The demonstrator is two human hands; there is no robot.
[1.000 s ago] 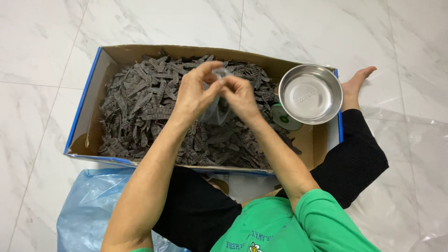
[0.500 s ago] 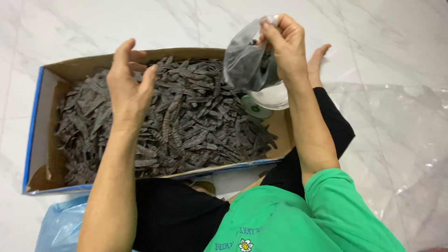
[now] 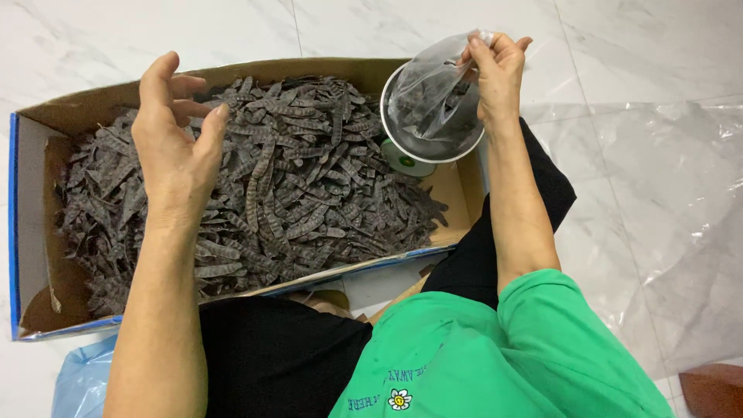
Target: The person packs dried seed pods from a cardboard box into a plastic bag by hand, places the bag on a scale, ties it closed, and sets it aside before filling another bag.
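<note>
Single head-worn view looks steeply down, close over the cardboard box

White marble-tiled floor carries an open cardboard box, blue outside, heaped with dark dried pods. A clear plastic sheet is spread on the tiles right of the box, and a pale blue bag lies at the near-left edge

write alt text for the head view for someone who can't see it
Seen from above, a seated person's right hand holds up a clear plastic bag of dark pods over a metal bowl, while the empty left hand hovers open over a cardboard box heaped with dark dried pods on a marble floor.
</note>
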